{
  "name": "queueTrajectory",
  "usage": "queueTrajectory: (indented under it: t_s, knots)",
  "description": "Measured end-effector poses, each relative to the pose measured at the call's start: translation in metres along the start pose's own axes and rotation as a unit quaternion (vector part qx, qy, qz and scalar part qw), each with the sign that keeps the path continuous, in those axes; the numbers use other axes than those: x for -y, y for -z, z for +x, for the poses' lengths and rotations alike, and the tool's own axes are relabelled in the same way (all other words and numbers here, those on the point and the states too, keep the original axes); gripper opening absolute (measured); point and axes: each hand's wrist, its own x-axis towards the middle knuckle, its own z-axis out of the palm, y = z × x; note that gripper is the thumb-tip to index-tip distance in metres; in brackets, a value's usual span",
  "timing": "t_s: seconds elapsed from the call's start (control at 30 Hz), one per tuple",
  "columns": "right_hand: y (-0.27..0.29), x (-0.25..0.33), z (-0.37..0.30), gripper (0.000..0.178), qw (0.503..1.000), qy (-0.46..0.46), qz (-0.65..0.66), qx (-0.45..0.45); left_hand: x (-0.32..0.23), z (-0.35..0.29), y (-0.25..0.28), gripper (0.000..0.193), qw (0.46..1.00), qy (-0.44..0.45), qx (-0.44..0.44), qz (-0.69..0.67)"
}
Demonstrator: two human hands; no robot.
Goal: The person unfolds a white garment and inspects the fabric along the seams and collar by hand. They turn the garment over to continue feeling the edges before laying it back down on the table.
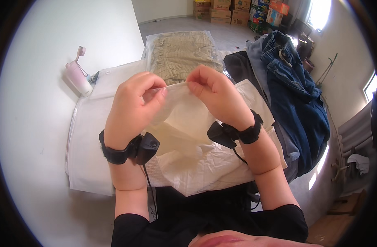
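A thin cream cloth garment (188,123) hangs from both my hands, its upper edge stretched between them and its lower part lying crumpled on the table. My left hand (133,103) pinches that edge between thumb and fingers. A short way to the right, my right hand (219,96) pinches the same edge. What kind of garment it is I cannot tell. Just beyond my hands lies a folded khaki garment (180,53) with gathered fabric, inside a clear plastic bag. Each of my wrists wears a black strap with a small box and a cable.
White plastic bags (87,140) cover the table's left side. A pink and white bottle (78,78) stands by the wall. Blue jeans (291,82) and dark clothes (240,66) are heaped at the right. Cardboard boxes (220,12) are stacked at the far wall.
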Motion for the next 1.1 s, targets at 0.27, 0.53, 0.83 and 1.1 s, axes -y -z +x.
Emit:
queueTrajectory:
  t_s: [0.27,0.53,0.83,1.1]
  knots:
    - [-0.001,0.002,0.000,0.016,0.999,-0.011,0.026,0.015,0.000,0.000,-0.001,0.008,1.000,-0.003,0.004,0.005]
    - [-0.003,0.013,-0.003,0.014,0.999,-0.013,-0.050,0.013,-0.003,0.000,-0.008,0.009,0.999,-0.019,0.023,0.012]
    - [-0.002,0.008,-0.002,0.015,0.999,0.005,-0.033,-0.016,0.003,0.002,-0.004,0.008,1.000,-0.010,-0.003,0.008]
    - [-0.006,0.007,-0.001,0.016,0.998,0.014,-0.052,-0.014,0.005,0.001,-0.009,0.007,1.000,-0.021,-0.006,-0.006]
